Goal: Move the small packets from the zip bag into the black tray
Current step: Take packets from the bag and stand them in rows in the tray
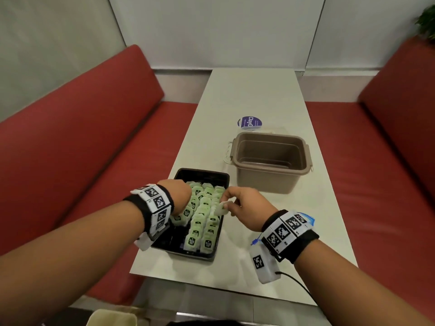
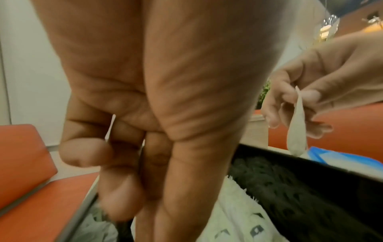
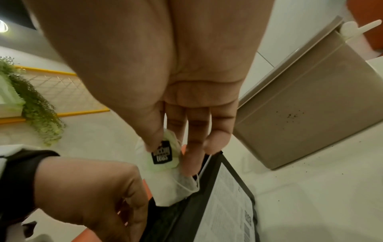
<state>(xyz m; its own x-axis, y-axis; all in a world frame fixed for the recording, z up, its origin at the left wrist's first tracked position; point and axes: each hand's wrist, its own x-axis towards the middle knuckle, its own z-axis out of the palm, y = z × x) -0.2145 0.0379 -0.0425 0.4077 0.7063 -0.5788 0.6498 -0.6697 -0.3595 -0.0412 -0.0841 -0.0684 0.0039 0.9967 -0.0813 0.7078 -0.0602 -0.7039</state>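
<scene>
The black tray (image 1: 203, 174) on the white table holds several rows of pale green packets (image 1: 203, 216). My left hand (image 1: 182, 208) reaches down into the tray's left side. Its curled fingers (image 2: 87, 152) pinch the thin white edge of a packet (image 2: 110, 129). My right hand (image 1: 229, 203) hovers over the tray's right side. Thumb and fingers pinch a white packet (image 1: 222, 206) with a green, black-printed label (image 3: 163, 155); it hangs edge-on in the left wrist view (image 2: 296, 131). A blue-edged bag (image 1: 308, 218) peeks out behind my right wrist.
An open beige bin (image 1: 270, 158) stands just beyond and to the right of the tray. A clear lid with a purple sticker (image 1: 249, 122) lies behind it. Red bench seats (image 1: 82, 149) flank the narrow table (image 1: 254, 95). The table's near edge lies just under my wrists.
</scene>
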